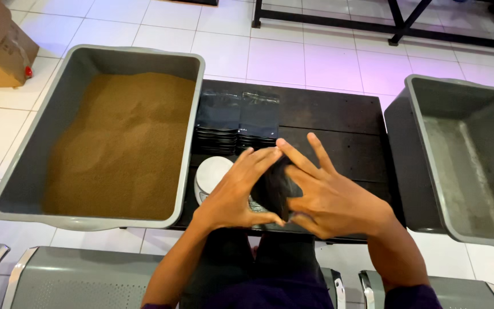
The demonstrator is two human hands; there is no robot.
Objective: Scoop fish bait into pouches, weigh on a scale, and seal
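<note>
I had the black pouch (274,189) pinched between both hands, right over the low dark table (338,123). My left hand (236,191) pressed flat against its left face, fingers reaching up along the top edge, thumb tucked under near the bottom corner. My right hand (324,197) covered the other side, fingers fanned wide and pointing up and away, thumb meeting the pouch low down. So both hands were grasping that one pouch, palms facing each other, with the pouch standing roughly upright between them. How hard I squeezed, I couldn't tell.

Just beyond my fingertips lay the stacks of black pouches (238,117), two piles side by side on the table. Under my left hand, partly hidden by it, sat the small white scale (211,171) with its round pan.

Out to the left of my grip stood the big grey tub (58,103), filled with fine brown powder (124,146) heaped toward its far end. Well off to the right was a second grey tub (430,126), with only a pale dusting on its floor. Far left, past the first tub, a cardboard box (1,48) rested on the white tiles. Close below my wrists ran the grey metal bench seats (81,277).
</note>
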